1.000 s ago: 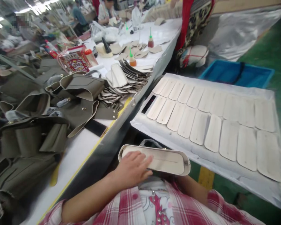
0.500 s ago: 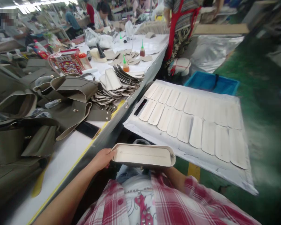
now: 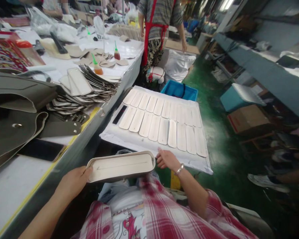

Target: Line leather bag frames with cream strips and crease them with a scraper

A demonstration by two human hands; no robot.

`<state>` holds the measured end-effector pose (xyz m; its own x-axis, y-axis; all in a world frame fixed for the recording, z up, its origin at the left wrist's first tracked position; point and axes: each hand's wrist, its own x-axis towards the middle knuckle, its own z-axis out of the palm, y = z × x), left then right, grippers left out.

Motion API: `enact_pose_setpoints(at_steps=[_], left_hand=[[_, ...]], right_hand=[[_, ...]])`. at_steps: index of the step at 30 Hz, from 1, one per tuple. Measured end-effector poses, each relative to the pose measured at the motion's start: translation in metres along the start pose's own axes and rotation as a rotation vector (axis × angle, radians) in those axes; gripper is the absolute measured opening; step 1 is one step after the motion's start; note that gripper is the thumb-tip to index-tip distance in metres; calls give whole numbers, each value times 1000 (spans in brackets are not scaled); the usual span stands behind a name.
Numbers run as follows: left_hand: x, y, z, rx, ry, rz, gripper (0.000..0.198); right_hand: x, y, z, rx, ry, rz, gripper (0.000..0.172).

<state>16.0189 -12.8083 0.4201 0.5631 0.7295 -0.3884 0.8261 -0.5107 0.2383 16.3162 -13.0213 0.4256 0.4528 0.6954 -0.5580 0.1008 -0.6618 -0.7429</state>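
My left hand [image 3: 76, 181] is closed on the left end of a dark bag [image 3: 122, 166] with a cream rim. The bag lies lengthwise across my lap, and a long cream panel with a thin line along its middle faces up. Just off the bag's right end is my right hand [image 3: 168, 159], its fingers loosely bent and apart, with nothing visible in them. Beyond it, a white-covered board [image 3: 144, 139] carries two rows of long cream panels [image 3: 172, 133] with rounded ends.
On the table [image 3: 37, 196] at left are dark bags [image 3: 12, 132], a phone [image 3: 41, 149], a pile of trimmed pieces [image 3: 82, 96] and small bottles [image 3: 98, 68]. A blue bin [image 3: 180, 89] stands behind the board. Farther back a person in a red apron [image 3: 156, 26] stands.
The view has swung right. My right hand, mostly hidden beneath the bag before, now shows beside its right end. The bag's right end has tilted up, with my left hand still holding it.
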Motion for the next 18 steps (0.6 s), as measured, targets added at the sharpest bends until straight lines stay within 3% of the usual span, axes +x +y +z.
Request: enact_pose_setpoints(at_steps=[2, 4, 6, 12, 18], left_hand=[[1, 0, -1, 46, -15, 15, 49], [1, 1, -2, 56, -34, 23, 50], [1, 2, -3, 56, -39, 24, 50], [-1, 11, -12, 112, -70, 12, 48], [-1, 11, -15, 133, -44, 77, 48]], right_hand=[[-8, -6, 3, -316, 80, -101, 50], [-14, -11, 9, -720, 155, -225, 41], [-15, -13, 16, -951, 168, -280, 34], [1, -1, 25, -774, -16, -214, 27], [-1, -8, 22, -605, -159, -56, 44]])
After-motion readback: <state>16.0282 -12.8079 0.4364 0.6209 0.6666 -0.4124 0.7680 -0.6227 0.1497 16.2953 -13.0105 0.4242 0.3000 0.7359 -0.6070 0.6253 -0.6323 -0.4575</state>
